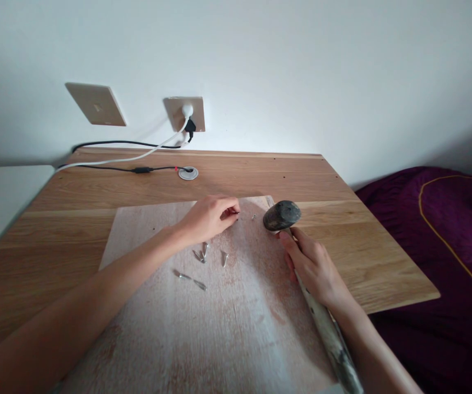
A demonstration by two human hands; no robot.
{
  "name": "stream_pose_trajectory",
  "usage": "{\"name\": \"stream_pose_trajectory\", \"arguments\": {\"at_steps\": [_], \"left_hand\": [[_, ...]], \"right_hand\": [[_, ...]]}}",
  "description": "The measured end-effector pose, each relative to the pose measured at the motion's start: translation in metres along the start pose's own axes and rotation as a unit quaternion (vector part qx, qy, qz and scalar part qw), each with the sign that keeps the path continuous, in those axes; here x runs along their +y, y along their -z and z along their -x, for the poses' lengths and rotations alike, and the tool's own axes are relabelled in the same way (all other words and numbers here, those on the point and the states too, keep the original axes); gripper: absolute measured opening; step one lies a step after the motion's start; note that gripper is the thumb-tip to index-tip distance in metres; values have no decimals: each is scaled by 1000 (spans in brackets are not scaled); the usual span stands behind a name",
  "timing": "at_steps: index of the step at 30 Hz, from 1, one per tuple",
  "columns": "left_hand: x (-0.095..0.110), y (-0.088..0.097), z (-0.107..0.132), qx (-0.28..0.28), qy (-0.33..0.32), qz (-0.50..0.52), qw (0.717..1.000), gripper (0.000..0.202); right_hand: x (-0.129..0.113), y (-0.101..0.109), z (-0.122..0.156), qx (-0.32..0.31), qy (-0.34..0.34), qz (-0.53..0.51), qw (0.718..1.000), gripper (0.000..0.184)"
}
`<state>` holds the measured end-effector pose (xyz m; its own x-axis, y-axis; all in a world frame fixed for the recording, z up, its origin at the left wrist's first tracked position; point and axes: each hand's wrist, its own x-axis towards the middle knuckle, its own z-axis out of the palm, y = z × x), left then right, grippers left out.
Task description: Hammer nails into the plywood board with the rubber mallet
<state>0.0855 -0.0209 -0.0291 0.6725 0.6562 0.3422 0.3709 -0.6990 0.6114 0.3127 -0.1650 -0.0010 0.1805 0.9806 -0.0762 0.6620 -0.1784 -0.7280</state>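
My left hand (pixel 213 215) is closed in a pinch above the whitish wooden board (pixel 170 339). Between its fingertips is what looks like a small nail (pixel 237 214), mostly hidden. My right hand (pixel 312 260) grips the handle of a mallet (pixel 282 215) just below its dark, rounded head. That head is held to the right of my left fingertips, over the board's right edge. A short silver nail (pixel 254 217) shows on the board between my hands. Nearer me lie several loose silver nails (pixel 224 259), possibly screws; their threads are too small to make out.
The board rests on a wooden desk (pixel 384 262) against a white wall. Behind it are a cable grommet (pixel 188 173), black and white cables (pixel 113 161), and a wall socket (pixel 174 112) with plugs. A purple cushion-like thing (pixel 404 202) sits beyond the right edge.
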Motion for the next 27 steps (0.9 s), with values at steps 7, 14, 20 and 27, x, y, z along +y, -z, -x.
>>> {"name": "stream_pose_trajectory", "arguments": {"at_steps": [7, 14, 20, 27], "left_hand": [[0, 2, 1, -1, 9, 17, 1000, 9], [2, 1, 0, -13, -40, -58, 997, 12], [3, -6, 2, -22, -76, -79, 994, 13], [-5, -12, 1, 18, -34, -20, 999, 12]], "right_hand": [[0, 1, 0, -4, -7, -3, 1000, 36], [3, 0, 0, -1, -6, -10, 1000, 36], [2, 0, 0, 2, 2, -3, 1000, 36], [1, -1, 1, 4, 0, 5, 1000, 36]]}}
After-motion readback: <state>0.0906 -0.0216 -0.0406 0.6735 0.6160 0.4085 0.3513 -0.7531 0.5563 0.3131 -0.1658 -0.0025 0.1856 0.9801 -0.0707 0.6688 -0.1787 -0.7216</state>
